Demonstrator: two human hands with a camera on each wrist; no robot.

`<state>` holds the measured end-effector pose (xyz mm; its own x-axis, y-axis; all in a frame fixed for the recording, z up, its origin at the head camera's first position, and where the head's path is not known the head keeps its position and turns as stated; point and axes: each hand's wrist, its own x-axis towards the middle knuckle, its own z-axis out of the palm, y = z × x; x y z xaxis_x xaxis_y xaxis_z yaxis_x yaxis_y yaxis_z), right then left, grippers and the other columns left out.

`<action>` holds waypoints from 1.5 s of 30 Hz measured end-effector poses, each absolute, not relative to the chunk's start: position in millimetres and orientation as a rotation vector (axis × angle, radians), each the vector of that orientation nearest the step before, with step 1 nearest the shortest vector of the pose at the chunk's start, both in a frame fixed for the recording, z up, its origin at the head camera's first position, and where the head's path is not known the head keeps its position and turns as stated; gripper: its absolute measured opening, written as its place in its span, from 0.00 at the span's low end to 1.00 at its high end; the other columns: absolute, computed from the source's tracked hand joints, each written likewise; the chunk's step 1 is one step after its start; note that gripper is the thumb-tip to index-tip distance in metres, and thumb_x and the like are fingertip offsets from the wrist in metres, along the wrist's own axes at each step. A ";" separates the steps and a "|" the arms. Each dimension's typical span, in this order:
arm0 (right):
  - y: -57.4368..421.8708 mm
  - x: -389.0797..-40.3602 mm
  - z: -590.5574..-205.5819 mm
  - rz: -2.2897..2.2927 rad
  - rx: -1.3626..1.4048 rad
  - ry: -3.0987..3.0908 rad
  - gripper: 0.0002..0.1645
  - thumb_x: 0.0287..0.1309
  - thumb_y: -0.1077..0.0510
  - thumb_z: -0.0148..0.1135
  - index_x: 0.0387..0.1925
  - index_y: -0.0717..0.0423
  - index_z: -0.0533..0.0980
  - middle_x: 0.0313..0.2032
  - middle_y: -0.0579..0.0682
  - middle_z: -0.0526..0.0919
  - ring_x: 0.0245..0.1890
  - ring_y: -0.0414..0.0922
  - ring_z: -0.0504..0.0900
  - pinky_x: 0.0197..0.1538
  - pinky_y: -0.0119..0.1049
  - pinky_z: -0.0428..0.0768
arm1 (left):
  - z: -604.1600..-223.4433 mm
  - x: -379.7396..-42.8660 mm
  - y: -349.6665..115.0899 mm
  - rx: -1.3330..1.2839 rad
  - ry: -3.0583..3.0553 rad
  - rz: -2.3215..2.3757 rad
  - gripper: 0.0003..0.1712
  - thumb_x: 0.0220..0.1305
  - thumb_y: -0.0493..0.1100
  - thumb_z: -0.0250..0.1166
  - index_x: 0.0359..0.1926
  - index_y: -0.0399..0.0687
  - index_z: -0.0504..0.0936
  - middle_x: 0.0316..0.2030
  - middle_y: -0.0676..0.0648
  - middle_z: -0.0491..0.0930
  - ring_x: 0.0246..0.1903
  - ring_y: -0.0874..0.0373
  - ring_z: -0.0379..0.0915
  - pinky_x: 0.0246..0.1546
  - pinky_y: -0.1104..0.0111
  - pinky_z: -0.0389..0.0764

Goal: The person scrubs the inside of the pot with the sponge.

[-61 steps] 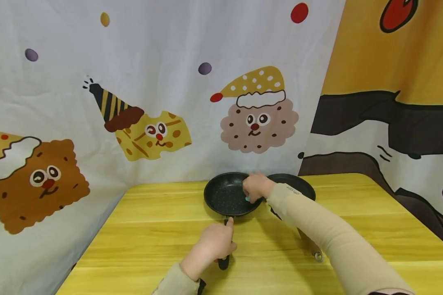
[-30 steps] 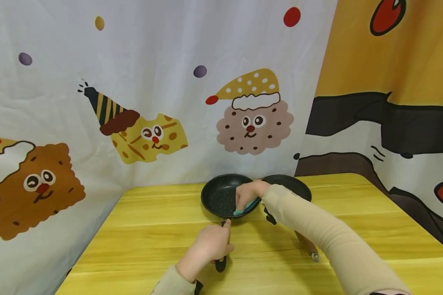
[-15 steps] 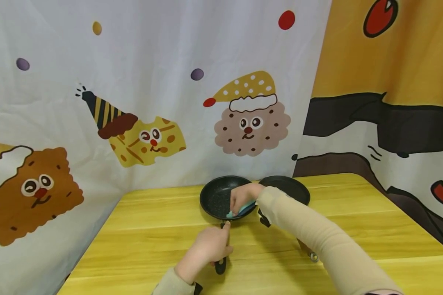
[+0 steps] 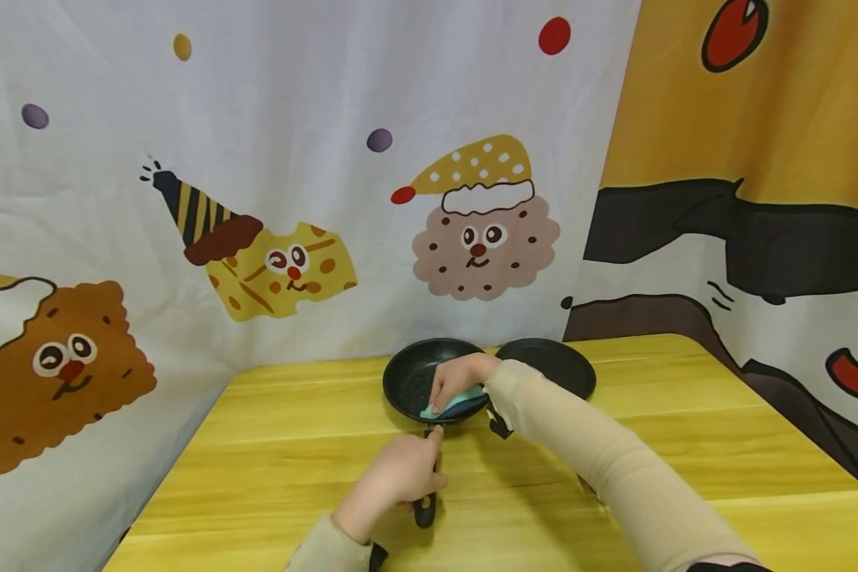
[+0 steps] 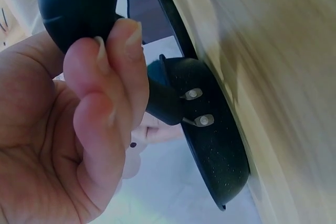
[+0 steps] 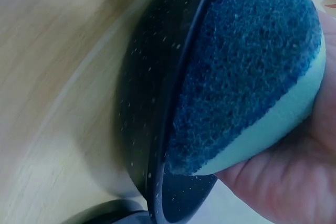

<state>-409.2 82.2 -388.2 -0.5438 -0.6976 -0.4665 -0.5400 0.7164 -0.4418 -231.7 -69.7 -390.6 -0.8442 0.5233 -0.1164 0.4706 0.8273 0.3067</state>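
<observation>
A black speckled frying pan (image 4: 406, 381) stands on the table with its handle toward me. My left hand (image 4: 400, 470) grips that black handle (image 5: 79, 9), the index finger stretched along it toward the pan. Inside the near right part of the pan, my right hand (image 4: 457, 376) holds a scouring sponge (image 4: 459, 403), pale green with a dark blue rough side. Up close in the right wrist view, the sponge's rough face (image 6: 252, 61) lies against the pan's rim (image 6: 178, 82). Two rivets fix the handle bracket to the pan wall (image 5: 220, 145).
Just right of the frying pan is a second, flat black pan (image 4: 554, 365), its handle mostly behind my right sleeve (image 4: 615, 453). Both stand near the back edge of the yellow wood-grain table (image 4: 293, 453). A cartoon-printed curtain (image 4: 314, 103) hangs behind.
The right hand has moved the sponge leftward and nearer along the pan's inside, from its right side to the near side. The left hand keeps its grip on the handle. The view has shifted slightly.
</observation>
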 end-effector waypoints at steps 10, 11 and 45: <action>66.5 -411.0 -393.3 -0.436 -0.907 2.291 0.13 0.64 0.46 0.62 0.46 0.42 0.85 0.52 0.38 0.82 0.56 0.39 0.77 0.56 0.37 0.75 | -391.2 -230.9 -63.6 0.740 2.788 0.481 0.41 0.62 0.45 0.64 0.70 0.31 0.59 0.10 0.54 0.71 0.03 0.65 0.67 0.15 0.74 0.72; 65.3 -410.8 -393.4 -0.448 -0.902 2.294 0.13 0.64 0.46 0.62 0.46 0.42 0.85 0.52 0.39 0.82 0.56 0.39 0.77 0.56 0.37 0.76 | -391.7 -231.1 -63.2 0.741 2.788 0.493 0.41 0.62 0.45 0.64 0.70 0.30 0.59 0.09 0.54 0.71 0.03 0.65 0.67 0.15 0.74 0.72; 51.3 -412.6 -392.3 -0.649 -0.740 2.186 0.23 0.60 0.45 0.65 0.56 0.44 0.80 0.61 0.43 0.74 0.66 0.48 0.67 0.65 0.46 0.67 | -394.1 -232.2 -63.2 0.682 2.712 0.640 0.41 0.64 0.44 0.62 0.70 0.27 0.57 0.04 0.55 0.70 0.04 0.61 0.69 0.08 0.71 0.71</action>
